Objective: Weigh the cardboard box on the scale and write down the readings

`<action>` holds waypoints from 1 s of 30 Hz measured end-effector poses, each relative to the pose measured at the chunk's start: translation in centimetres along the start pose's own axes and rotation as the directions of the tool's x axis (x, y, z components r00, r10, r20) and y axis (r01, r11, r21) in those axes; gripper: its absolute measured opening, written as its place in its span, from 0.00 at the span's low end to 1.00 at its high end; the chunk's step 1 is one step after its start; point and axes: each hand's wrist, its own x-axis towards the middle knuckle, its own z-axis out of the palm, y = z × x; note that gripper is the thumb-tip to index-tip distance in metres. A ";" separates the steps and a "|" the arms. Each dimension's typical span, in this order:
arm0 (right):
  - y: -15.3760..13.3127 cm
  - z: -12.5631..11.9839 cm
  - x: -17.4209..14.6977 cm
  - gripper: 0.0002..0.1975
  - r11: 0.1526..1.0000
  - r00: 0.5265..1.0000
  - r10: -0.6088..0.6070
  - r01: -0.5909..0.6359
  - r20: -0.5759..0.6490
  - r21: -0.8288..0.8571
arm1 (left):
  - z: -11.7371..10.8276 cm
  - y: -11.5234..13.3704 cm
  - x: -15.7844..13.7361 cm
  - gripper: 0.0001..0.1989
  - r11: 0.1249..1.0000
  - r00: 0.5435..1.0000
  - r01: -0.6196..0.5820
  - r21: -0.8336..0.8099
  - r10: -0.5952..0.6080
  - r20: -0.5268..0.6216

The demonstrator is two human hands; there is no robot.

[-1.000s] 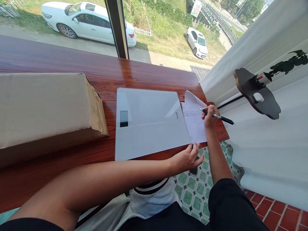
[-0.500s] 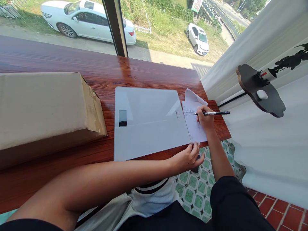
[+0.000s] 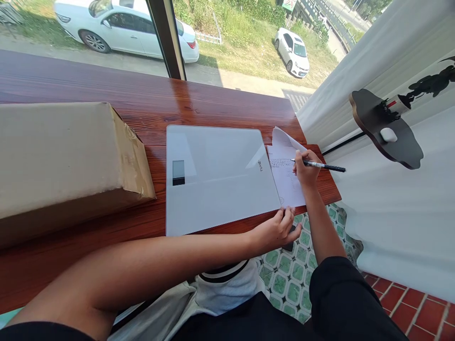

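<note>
My right hand (image 3: 306, 169) is closed around a black pen (image 3: 332, 167), its tip pointing left at the handwritten lines on the white paper (image 3: 284, 187). The paper's top page curls up at the far end. My left hand (image 3: 279, 228) reaches across my body to the table's front edge. Its fingers are apart, fingertips resting at the paper's near edge, with the thumb stretched to the right. Beside the paper, to the left, lies a flat white glass-topped scale (image 3: 216, 184) with a small dark display.
A large cardboard box (image 3: 60, 156) takes up the left of the reddish wooden table (image 3: 213, 102). On the right stands a dark wavy shelf (image 3: 387, 137) bearing a plant pot and a white object. White curtains (image 3: 391, 208) hang behind it. Beyond the window are two parked cars.
My right hand has shifted slightly up and right, and the pen's back end has tipped lower. The view has shifted a little; my left hand stays at the paper's near edge.
</note>
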 end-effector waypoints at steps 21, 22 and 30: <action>-0.7 0.2 -0.6 0.22 0.992 0.938 0.118 -0.098 0.326 -0.078 | -0.2 -0.1 0.0 0.16 1.000 1.000 -0.010 0.014 0.010 0.019; -0.7 0.2 -0.6 0.22 0.992 0.937 0.120 -0.099 0.329 -0.078 | -0.2 -0.1 0.0 0.16 1.000 1.000 -0.010 0.013 0.010 0.016; -0.8 0.3 -0.7 0.21 0.993 0.936 0.111 -0.089 0.334 -0.082 | -0.2 -0.1 0.0 0.17 1.000 1.000 -0.011 0.004 0.011 0.029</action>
